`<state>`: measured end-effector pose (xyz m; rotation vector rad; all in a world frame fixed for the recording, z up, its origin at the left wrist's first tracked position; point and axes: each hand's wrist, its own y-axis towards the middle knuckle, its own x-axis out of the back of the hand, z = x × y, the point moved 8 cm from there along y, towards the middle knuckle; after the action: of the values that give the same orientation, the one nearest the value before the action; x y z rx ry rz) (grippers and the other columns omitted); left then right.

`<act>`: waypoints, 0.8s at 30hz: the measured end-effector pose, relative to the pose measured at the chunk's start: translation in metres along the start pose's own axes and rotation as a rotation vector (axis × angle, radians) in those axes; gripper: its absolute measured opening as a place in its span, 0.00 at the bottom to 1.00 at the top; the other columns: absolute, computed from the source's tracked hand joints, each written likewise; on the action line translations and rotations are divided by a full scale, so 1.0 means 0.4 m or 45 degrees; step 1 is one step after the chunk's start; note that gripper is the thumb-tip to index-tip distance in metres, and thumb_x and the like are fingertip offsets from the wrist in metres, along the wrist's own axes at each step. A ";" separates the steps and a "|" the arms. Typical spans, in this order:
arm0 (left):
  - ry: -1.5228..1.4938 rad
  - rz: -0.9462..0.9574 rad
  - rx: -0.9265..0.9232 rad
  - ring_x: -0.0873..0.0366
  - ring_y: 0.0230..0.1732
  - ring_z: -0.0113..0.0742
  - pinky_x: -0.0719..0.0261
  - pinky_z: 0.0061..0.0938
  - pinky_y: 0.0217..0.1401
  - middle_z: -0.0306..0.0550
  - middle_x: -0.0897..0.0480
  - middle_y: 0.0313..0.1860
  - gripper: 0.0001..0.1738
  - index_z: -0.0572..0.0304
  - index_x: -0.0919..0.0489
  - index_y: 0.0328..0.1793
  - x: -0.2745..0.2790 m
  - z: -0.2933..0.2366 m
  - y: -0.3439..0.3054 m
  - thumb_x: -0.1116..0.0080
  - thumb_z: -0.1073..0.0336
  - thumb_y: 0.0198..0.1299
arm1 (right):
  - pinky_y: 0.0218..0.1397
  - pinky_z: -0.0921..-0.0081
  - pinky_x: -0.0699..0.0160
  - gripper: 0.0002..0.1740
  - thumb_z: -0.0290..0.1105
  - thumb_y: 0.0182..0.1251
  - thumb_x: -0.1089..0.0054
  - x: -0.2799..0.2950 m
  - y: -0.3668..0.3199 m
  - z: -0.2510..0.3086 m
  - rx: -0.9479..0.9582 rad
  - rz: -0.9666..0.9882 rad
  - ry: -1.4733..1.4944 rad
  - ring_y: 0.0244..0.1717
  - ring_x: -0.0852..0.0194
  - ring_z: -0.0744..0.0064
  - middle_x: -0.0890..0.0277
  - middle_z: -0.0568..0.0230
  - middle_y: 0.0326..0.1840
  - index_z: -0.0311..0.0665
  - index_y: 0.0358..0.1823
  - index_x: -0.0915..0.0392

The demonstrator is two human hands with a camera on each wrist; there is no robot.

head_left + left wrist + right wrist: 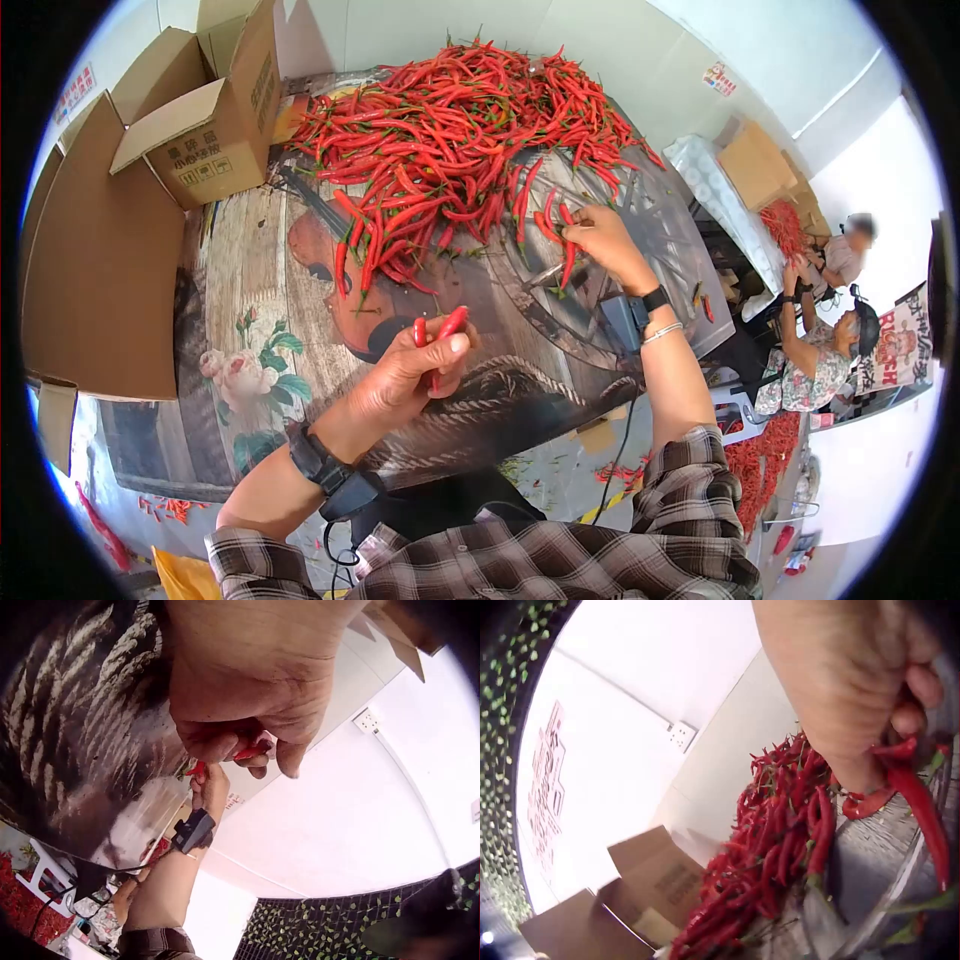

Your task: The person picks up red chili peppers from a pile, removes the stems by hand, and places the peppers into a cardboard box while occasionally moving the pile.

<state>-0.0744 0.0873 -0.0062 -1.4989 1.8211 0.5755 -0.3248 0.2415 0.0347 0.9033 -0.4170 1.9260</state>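
Note:
My left hand [405, 378] grips a few red chili peppers [453, 322] near the table's front edge, their ends poking out past the thumb. In the left wrist view, the curled fingers mostly hide these peppers. Farther forward and to the right, my right hand [610, 243] pinches red chili peppers [569, 264] at the near right fringe of a large chili pile [450, 130]. One long pepper [922, 806] hangs down from those fingers in the right wrist view. Several loose peppers [375, 235] spread from the pile toward the left hand.
Open cardboard boxes [100, 260] stand along the left side of the printed table cover [250, 300]. A wall [330, 40] rises behind the pile. At the right, two other people [815, 350] work by more chilies [783, 226]. A cable [622, 460] hangs at the front edge.

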 end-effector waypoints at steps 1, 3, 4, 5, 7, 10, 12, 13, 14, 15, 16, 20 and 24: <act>0.065 0.054 -0.015 0.40 0.22 0.21 0.43 0.16 0.21 0.32 0.35 0.22 0.17 0.60 0.27 0.43 -0.006 -0.002 0.000 0.47 0.52 0.66 | 0.23 0.77 0.35 0.11 0.32 0.56 0.39 0.002 -0.011 -0.002 -0.013 0.015 0.177 0.23 0.28 0.76 0.24 0.65 0.24 0.29 0.33 0.23; -0.004 0.020 -0.011 0.39 0.22 0.22 0.42 0.17 0.21 0.33 0.35 0.22 0.16 0.60 0.28 0.42 -0.007 -0.002 0.002 0.48 0.53 0.67 | 0.21 0.81 0.40 0.09 0.32 0.58 0.40 0.011 -0.040 0.008 -0.171 0.081 0.398 0.21 0.31 0.81 0.28 0.69 0.22 0.33 0.32 0.24; -0.072 -0.019 -0.007 0.38 0.22 0.22 0.41 0.17 0.21 0.33 0.34 0.21 0.15 0.60 0.28 0.41 -0.003 -0.001 0.001 0.49 0.54 0.67 | 0.19 0.85 0.45 0.07 0.32 0.61 0.40 -0.003 -0.058 0.005 -0.330 0.150 0.622 0.19 0.35 0.86 0.31 0.73 0.20 0.37 0.31 0.25; -0.077 -0.026 -0.008 0.38 0.22 0.22 0.41 0.17 0.21 0.33 0.34 0.21 0.15 0.60 0.28 0.41 -0.003 0.000 -0.001 0.49 0.54 0.67 | 0.19 0.85 0.45 0.07 0.32 0.61 0.40 -0.009 -0.066 0.010 -0.332 0.159 0.622 0.19 0.35 0.86 0.31 0.73 0.20 0.37 0.31 0.25; -0.073 -0.096 0.011 0.35 0.23 0.23 0.39 0.18 0.21 0.35 0.31 0.22 0.14 0.60 0.28 0.42 0.007 -0.002 0.002 0.50 0.55 0.68 | 0.17 0.89 0.50 0.06 0.32 0.63 0.41 -0.014 -0.073 0.024 -0.316 0.140 0.837 0.17 0.39 0.90 0.36 0.77 0.19 0.41 0.32 0.28; -0.035 -0.171 -0.049 0.31 0.25 0.24 0.35 0.18 0.23 0.37 0.26 0.25 0.16 0.60 0.27 0.43 -0.007 -0.025 -0.002 0.52 0.54 0.69 | 0.16 0.88 0.47 0.05 0.31 0.64 0.42 -0.041 -0.099 0.080 -0.295 0.166 1.089 0.16 0.38 0.88 0.33 0.75 0.20 0.40 0.36 0.28; -0.012 -0.256 -0.085 0.30 0.25 0.25 0.34 0.19 0.23 0.37 0.25 0.25 0.16 0.61 0.26 0.43 0.001 -0.032 -0.003 0.53 0.53 0.69 | 0.17 0.87 0.43 0.07 0.31 0.63 0.41 -0.078 -0.131 0.129 -0.296 0.286 1.104 0.17 0.37 0.86 0.31 0.74 0.22 0.39 0.38 0.28; 0.051 -0.247 -0.073 0.30 0.24 0.24 0.33 0.19 0.23 0.38 0.25 0.25 0.17 0.61 0.26 0.43 0.006 -0.027 -0.001 0.53 0.53 0.70 | 0.18 0.86 0.39 0.08 0.31 0.63 0.41 -0.108 -0.153 0.163 -0.294 0.396 1.124 0.17 0.35 0.85 0.29 0.73 0.24 0.39 0.40 0.28; 0.114 -0.241 -0.061 0.30 0.23 0.24 0.33 0.19 0.23 0.38 0.25 0.24 0.18 0.61 0.26 0.43 0.011 -0.023 -0.002 0.53 0.52 0.70 | 0.20 0.85 0.34 0.09 0.30 0.62 0.40 -0.125 -0.172 0.203 -0.263 0.405 1.062 0.18 0.33 0.83 0.28 0.71 0.26 0.38 0.42 0.28; 0.104 -0.261 -0.060 0.30 0.23 0.24 0.33 0.19 0.23 0.38 0.25 0.24 0.18 0.61 0.26 0.43 0.018 -0.017 -0.004 0.53 0.52 0.70 | 0.20 0.85 0.34 0.09 0.30 0.62 0.40 -0.146 -0.189 0.227 -0.273 0.425 1.065 0.18 0.33 0.83 0.28 0.71 0.26 0.38 0.42 0.28; 0.260 -0.256 -0.099 0.30 0.22 0.23 0.32 0.18 0.24 0.37 0.25 0.24 0.18 0.61 0.25 0.44 0.015 -0.019 -0.003 0.54 0.52 0.70 | 0.20 0.84 0.33 0.10 0.30 0.62 0.39 -0.162 -0.201 0.261 -0.164 0.467 1.020 0.18 0.32 0.82 0.27 0.70 0.26 0.38 0.42 0.29; 0.553 -0.215 -0.162 0.31 0.20 0.19 0.34 0.15 0.21 0.34 0.27 0.24 0.16 0.60 0.24 0.49 -0.015 -0.030 -0.011 0.50 0.54 0.69 | 0.22 0.83 0.30 0.10 0.29 0.63 0.40 -0.211 -0.224 0.316 0.040 0.513 0.918 0.20 0.30 0.82 0.27 0.69 0.28 0.37 0.42 0.31; 0.496 -0.303 -0.182 0.34 0.19 0.18 0.38 0.15 0.19 0.33 0.28 0.24 0.15 0.60 0.24 0.52 0.021 -0.022 -0.005 0.47 0.58 0.67 | 0.22 0.84 0.31 0.09 0.32 0.67 0.43 -0.200 -0.226 0.326 0.091 0.433 0.901 0.19 0.31 0.83 0.28 0.69 0.27 0.36 0.41 0.31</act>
<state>-0.0751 0.0752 -0.0065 -2.0031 1.8733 0.3169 -0.1690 0.1587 0.0563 0.1489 -0.0757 2.4254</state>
